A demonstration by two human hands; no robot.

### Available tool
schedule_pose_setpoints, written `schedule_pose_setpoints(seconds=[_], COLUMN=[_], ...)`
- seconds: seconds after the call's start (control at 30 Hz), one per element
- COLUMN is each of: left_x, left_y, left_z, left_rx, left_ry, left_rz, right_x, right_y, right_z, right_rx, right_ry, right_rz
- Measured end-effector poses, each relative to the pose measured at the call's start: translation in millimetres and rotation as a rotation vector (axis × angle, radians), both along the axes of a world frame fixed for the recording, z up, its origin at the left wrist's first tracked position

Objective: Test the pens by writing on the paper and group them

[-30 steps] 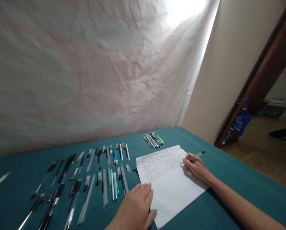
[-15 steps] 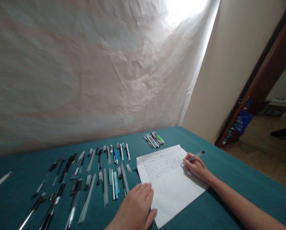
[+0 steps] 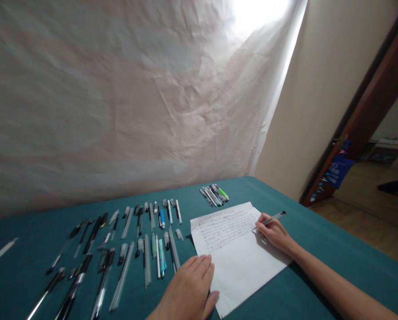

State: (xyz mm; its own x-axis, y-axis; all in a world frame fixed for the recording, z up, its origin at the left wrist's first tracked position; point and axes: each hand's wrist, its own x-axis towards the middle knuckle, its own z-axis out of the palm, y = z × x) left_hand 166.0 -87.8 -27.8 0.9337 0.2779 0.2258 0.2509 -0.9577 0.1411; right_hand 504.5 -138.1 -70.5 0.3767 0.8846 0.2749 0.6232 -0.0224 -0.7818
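Observation:
A white sheet of paper (image 3: 239, 262) lies on the teal table, its upper half covered in handwriting. My right hand (image 3: 275, 233) rests on the sheet's right edge, closed around a pen (image 3: 276, 216) whose tip touches the paper. At the sheet's near left corner my left hand (image 3: 188, 289) lies flat, fingers stretched out, pressing the paper down.
Several pens and caps (image 3: 125, 249) lie in rows on the teal tablecloth (image 3: 335, 253) left of the paper. A small bundle of pens (image 3: 214, 194) sits beyond the sheet. A white cloth backdrop (image 3: 118, 98) hangs behind. An open doorway (image 3: 368, 133) is at the right.

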Motion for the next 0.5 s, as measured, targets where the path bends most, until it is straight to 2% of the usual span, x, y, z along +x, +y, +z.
schedule_pose_setpoints(seconds=[0.5], left_x=[-0.9], left_y=[0.0], left_z=[-0.8], left_rx=[-0.019], left_ry=[-0.001], left_rz=[0.007], right_x=[0.8], right_y=[0.6], right_z=[-2.2], right_rx=[0.022], right_ry=[-0.021], right_rz=[-0.012])
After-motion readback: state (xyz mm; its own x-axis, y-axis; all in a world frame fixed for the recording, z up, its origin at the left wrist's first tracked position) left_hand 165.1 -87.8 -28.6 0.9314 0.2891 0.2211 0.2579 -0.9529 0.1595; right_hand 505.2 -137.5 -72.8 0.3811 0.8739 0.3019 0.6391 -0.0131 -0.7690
